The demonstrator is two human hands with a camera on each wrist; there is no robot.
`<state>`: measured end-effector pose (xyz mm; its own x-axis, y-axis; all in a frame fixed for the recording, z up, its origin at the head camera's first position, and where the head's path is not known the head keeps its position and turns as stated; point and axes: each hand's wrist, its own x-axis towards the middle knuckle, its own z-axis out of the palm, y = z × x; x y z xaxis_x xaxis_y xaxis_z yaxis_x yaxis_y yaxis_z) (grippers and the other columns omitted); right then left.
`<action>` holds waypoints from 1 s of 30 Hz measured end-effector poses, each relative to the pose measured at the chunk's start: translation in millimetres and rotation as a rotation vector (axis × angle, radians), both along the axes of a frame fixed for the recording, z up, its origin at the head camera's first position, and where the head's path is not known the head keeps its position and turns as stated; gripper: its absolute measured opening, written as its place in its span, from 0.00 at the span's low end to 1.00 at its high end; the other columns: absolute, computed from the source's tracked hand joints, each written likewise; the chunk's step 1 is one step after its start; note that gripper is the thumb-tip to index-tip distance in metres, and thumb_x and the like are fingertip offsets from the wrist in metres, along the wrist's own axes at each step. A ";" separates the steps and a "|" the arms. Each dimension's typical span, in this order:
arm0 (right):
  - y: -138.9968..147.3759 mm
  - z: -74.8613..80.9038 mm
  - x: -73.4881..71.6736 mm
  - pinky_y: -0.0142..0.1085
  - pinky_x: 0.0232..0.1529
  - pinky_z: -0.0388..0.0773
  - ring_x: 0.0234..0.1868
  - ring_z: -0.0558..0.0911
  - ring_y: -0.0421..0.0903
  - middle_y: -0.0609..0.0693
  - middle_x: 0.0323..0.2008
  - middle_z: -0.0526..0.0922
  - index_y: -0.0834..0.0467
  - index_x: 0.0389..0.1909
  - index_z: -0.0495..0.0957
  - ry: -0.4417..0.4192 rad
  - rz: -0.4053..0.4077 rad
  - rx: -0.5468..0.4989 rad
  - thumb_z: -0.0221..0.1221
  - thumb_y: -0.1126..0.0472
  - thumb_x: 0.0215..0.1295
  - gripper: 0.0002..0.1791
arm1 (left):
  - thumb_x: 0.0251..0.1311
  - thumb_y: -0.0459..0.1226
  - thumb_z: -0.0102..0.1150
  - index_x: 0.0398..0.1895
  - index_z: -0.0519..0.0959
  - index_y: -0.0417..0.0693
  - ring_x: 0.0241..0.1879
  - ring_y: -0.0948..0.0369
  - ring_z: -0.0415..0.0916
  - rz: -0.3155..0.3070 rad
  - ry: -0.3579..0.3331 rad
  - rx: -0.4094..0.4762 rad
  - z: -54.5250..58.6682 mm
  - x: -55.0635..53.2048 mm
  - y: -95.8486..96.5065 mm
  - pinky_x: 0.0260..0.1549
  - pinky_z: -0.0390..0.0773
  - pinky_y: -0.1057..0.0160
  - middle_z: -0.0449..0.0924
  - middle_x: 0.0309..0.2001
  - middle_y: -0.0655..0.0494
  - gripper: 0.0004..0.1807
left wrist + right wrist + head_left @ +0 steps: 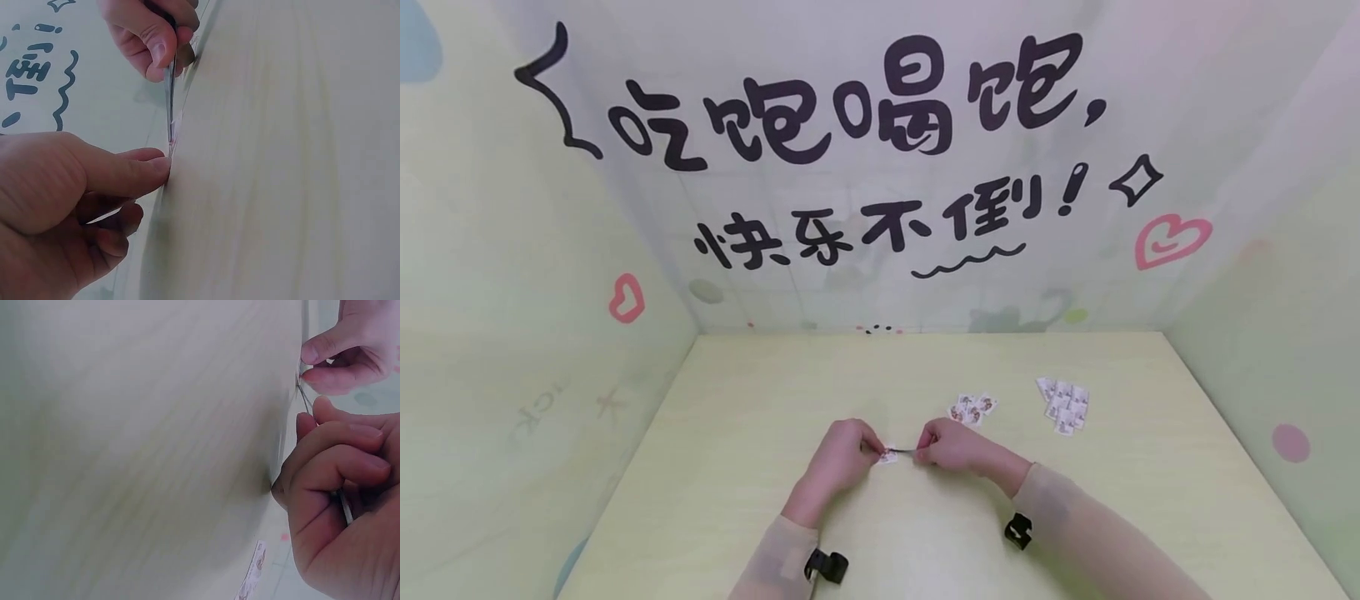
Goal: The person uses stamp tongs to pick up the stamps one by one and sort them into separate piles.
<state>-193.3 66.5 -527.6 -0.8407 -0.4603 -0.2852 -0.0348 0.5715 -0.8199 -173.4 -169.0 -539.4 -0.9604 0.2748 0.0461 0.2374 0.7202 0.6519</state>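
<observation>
My left hand (846, 454) pinches a small white card (889, 457) with a reddish print between thumb and forefinger, low over the table. From the right, my right hand (953, 446) grips thin metal tweezers (169, 94), their tips pointing left. In the left wrist view the tips meet the card right at the left fingertips. The right wrist view shows the tweezers' far end between the curled fingers and palm of the right hand (350, 487). Most of the card is hidden there by the fingers.
Just beyond the right hand lies a small group of overlapping printed cards (972, 408). A second overlapping group (1064, 405), greyer in print, is farther right on the pale wooden table (760, 392). Printed fabric walls (880, 292) enclose the table's back and sides.
</observation>
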 end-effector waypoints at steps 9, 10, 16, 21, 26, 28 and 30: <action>1.4 4.5 22.6 0.35 0.32 0.73 0.31 0.76 0.45 0.51 0.31 0.79 0.62 0.38 0.80 -0.030 -0.150 -0.092 0.67 0.65 0.70 0.05 | 0.62 0.30 0.75 0.38 0.89 0.43 0.32 0.62 0.76 0.103 -0.026 0.090 4.0 6.8 11.2 0.36 0.80 0.58 0.86 0.34 0.58 0.04; 1.9 4.7 25.9 0.35 0.31 0.73 0.29 0.75 0.45 0.51 0.30 0.79 0.62 0.38 0.80 -0.035 -0.174 -0.104 0.67 0.65 0.70 0.05 | 0.61 0.31 0.75 0.37 0.89 0.42 0.32 0.62 0.78 0.113 -0.026 0.092 4.5 7.5 13.7 0.37 0.81 0.57 0.86 0.34 0.57 0.04; 3.5 3.4 44.8 0.35 0.29 0.71 0.24 0.74 0.43 0.51 0.26 0.77 0.62 0.39 0.78 -0.041 -0.270 -0.128 0.66 0.65 0.71 0.05 | 0.61 0.32 0.76 0.32 0.89 0.40 0.32 0.59 0.82 0.148 -0.021 0.087 4.3 9.2 29.4 0.36 0.85 0.55 0.87 0.30 0.54 0.04; 5.6 0.2 52.6 0.36 0.30 0.72 0.25 0.74 0.44 0.51 0.28 0.78 0.63 0.39 0.78 -0.009 -0.267 -0.110 0.66 0.66 0.71 0.06 | 0.59 0.32 0.77 0.29 0.88 0.40 0.29 0.62 0.79 0.134 -0.034 0.057 0.0 11.4 37.8 0.32 0.83 0.59 0.85 0.27 0.56 0.05; 9.4 1.9 56.3 0.37 0.30 0.72 0.25 0.75 0.44 0.52 0.28 0.78 0.62 0.39 0.78 0.000 -0.264 -0.089 0.66 0.66 0.71 0.06 | 0.57 0.29 0.77 0.28 0.87 0.41 0.27 0.62 0.77 0.123 -0.040 0.040 0.6 12.7 42.2 0.31 0.82 0.58 0.83 0.26 0.57 0.05; 11.3 3.0 56.6 0.36 0.29 0.72 0.25 0.74 0.43 0.52 0.28 0.78 0.62 0.39 0.78 -0.005 -0.261 -0.086 0.66 0.65 0.72 0.06 | 0.56 0.28 0.76 0.28 0.86 0.41 0.27 0.61 0.77 0.122 -0.046 0.038 0.9 12.5 44.0 0.31 0.81 0.58 0.83 0.27 0.57 0.05; 13.9 3.8 55.8 0.35 0.28 0.72 0.25 0.74 0.43 0.52 0.28 0.78 0.62 0.39 0.79 -0.010 -0.256 -0.080 0.66 0.65 0.72 0.06 | 0.56 0.28 0.76 0.29 0.87 0.41 0.28 0.61 0.77 0.118 -0.050 0.038 1.2 12.0 45.7 0.31 0.81 0.58 0.83 0.27 0.57 0.05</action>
<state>-137.5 80.4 -523.8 -0.9301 -0.2544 -0.2651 0.1108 0.4938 -0.8625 -161.4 -123.3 -538.3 -0.9874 0.1584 0.0057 0.1188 0.7157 0.6883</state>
